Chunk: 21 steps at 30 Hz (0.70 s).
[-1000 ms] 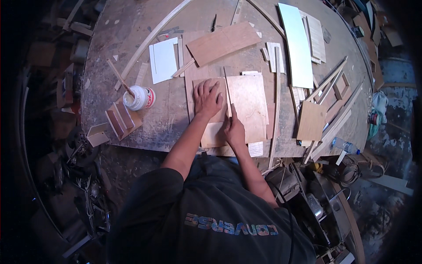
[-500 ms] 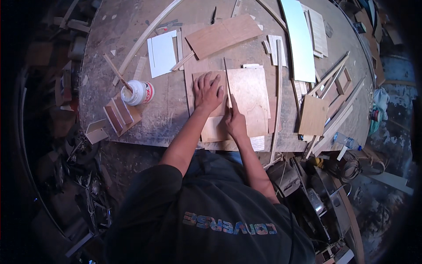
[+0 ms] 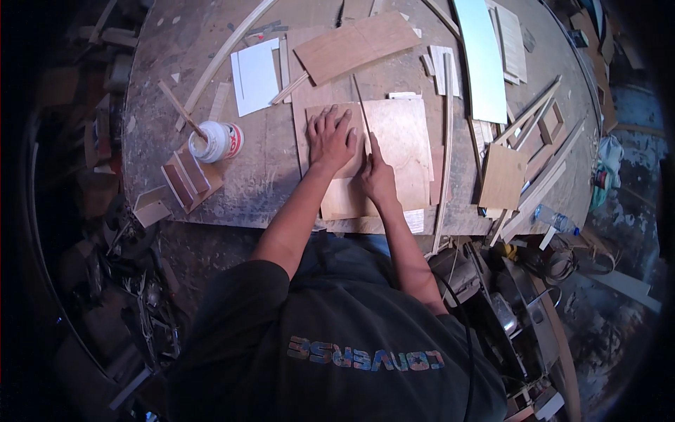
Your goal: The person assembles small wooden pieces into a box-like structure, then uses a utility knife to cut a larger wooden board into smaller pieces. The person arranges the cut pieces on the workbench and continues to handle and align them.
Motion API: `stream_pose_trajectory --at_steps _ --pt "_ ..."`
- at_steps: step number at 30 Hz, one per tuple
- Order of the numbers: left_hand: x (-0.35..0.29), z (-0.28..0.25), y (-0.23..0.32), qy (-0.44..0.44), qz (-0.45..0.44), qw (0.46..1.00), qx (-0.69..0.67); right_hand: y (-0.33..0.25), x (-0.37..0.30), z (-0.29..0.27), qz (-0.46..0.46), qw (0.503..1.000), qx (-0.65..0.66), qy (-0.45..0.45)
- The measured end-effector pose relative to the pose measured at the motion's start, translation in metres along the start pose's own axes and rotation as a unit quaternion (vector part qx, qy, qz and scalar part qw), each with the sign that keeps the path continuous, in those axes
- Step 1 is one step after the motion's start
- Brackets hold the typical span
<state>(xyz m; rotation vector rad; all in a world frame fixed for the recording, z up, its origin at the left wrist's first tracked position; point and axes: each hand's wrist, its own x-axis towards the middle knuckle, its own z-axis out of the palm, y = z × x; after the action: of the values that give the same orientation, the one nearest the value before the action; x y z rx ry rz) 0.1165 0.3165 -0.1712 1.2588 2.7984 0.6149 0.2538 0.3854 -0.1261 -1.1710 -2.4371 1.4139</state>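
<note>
A thin board (image 3: 337,180) lies near the table's front edge, with a paler plywood sheet (image 3: 402,148) to its right. My left hand (image 3: 332,144) presses flat on the board, fingers stretched out and holding nothing. Close to its right, my right hand (image 3: 380,179) grips a handsaw (image 3: 361,102), index finger laid forward along it. The blade shows edge-on as a narrow dark line, pointing away from me past the board's far edge. The handle is mostly hidden in my fist, and I cannot see how deep the blade sits.
Left on the worktable (image 3: 271,158) stand a white tub (image 3: 223,143) with a stick in it and a small wooden assembly (image 3: 188,179). A brown panel (image 3: 357,46) and a white sheet (image 3: 256,77) lie beyond. Strips, a long pale panel (image 3: 481,63) and a plastic bottle (image 3: 552,219) are right.
The view has shifted slightly, so the table's things sit a little higher. The handsaw has slid a little relative to the board; my left hand stays flat in the same place on it.
</note>
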Motion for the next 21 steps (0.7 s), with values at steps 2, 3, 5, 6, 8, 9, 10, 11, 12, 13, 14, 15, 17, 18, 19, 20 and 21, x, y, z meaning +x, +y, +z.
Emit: stream_pose_trajectory --at_steps 2,3,5,6,8,9,10,11,12,13,14,15,17,18,19,20,21 --pt "0.001 0.001 -0.002 0.000 -0.003 1.000 0.008 -0.002 -0.004 -0.013 0.047 0.999 0.000 0.020" --pt "0.001 0.001 -0.001 -0.002 -0.005 1.000 0.009 0.000 -0.009 -0.024 0.075 0.997 -0.004 0.035" --pt "0.001 0.003 0.000 -0.002 -0.009 1.000 0.008 0.018 -0.015 -0.049 0.108 0.989 -0.028 0.097" --pt "0.000 0.003 0.001 0.002 -0.009 1.000 0.006 0.027 -0.019 -0.059 0.124 0.983 -0.038 0.126" --pt "0.001 0.004 0.002 0.010 -0.007 1.000 0.005 0.054 -0.025 -0.070 0.104 0.980 -0.073 0.151" --pt "0.001 0.004 0.001 0.012 -0.002 1.000 0.007 0.063 -0.027 -0.075 0.093 0.979 -0.090 0.160" --pt "0.001 0.004 0.000 0.014 0.001 1.000 0.008 0.064 -0.029 -0.078 0.104 0.975 -0.084 0.180" --pt "0.000 0.005 0.000 0.016 0.003 1.000 0.009 0.070 -0.031 -0.084 0.106 0.978 -0.077 0.163" --pt "0.001 0.003 0.002 0.009 0.004 1.000 0.020 0.079 -0.035 -0.089 0.110 0.981 -0.071 0.146" --pt "0.001 0.003 0.003 0.010 0.009 1.000 0.019 0.091 -0.040 -0.091 0.112 0.983 -0.064 0.127" --pt "0.002 0.003 0.003 0.012 0.014 1.000 0.018 0.104 -0.045 -0.096 0.061 0.977 -0.044 0.200" --pt "0.001 0.003 0.003 0.015 0.016 1.000 0.020 0.113 -0.050 -0.104 0.098 0.967 -0.006 0.234" --pt "0.001 0.003 0.004 0.025 0.025 0.999 0.019 0.158 -0.067 -0.119 0.152 0.927 -0.067 0.337" --pt "0.001 0.003 0.005 0.030 0.027 0.999 0.017 0.179 -0.078 -0.129 0.170 0.901 -0.118 0.382" --pt "0.000 0.003 0.004 0.035 0.028 0.999 0.016 0.199 -0.088 -0.141 0.187 0.870 -0.168 0.423" --pt "0.001 0.003 0.005 0.034 0.027 0.999 0.017 0.218 -0.095 -0.154 0.238 0.848 -0.180 0.437" --pt "0.001 0.003 0.005 0.033 0.026 0.999 0.018 0.233 -0.100 -0.166 0.289 0.824 -0.191 0.449"
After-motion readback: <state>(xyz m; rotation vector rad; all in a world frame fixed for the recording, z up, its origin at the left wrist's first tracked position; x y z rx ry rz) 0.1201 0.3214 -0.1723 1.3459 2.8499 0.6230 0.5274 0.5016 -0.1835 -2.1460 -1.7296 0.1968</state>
